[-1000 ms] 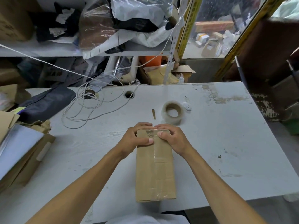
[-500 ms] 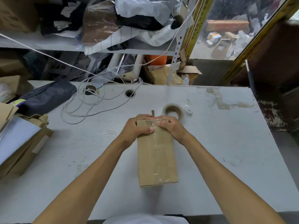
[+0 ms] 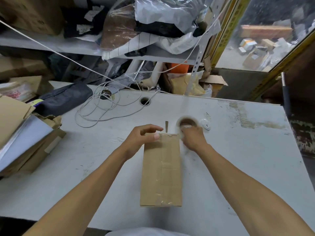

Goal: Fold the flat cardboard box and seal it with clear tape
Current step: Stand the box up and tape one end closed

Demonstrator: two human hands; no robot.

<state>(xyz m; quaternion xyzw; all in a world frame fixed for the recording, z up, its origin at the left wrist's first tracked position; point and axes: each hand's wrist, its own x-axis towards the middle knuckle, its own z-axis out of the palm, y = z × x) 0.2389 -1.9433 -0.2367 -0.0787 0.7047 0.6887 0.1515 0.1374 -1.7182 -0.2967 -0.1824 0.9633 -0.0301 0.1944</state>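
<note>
Head view. I see the cardboard box (image 3: 161,169) lying flat on the white table (image 3: 238,159), its long axis running away from me, with a strip of clear tape (image 3: 162,167) down the middle of its top face and glossy tape across the near end. The box sits near the front centre of the table, between my two forearms.

Left hand (image 3: 142,138): it rests at the far left corner of the box. The thumb lies flat on the top face near the far edge; the fingers are loosely curved and extended over the far edge. I cannot confirm that they close round anything, so I read this hand as relaxed and pressing, not gripping.

Right hand (image 3: 191,138): it is just beside the far right corner of the box, blurred by motion. The fingers reach onto the tape roll (image 3: 187,122), which sits on the table just beyond the box. I cannot tell whether the fingers have closed on the roll or only touch it.

Other items: a thin brown cardboard sliver (image 3: 166,126) lies on the table between the two hands, just beyond the box edge. A small white object (image 3: 205,124) lies right of the roll. A coiled white cable (image 3: 102,108) lies at the far left, near a round grommet hole (image 3: 145,101). Stacked flat cartons (image 3: 25,142) occupy the left edge.
</note>
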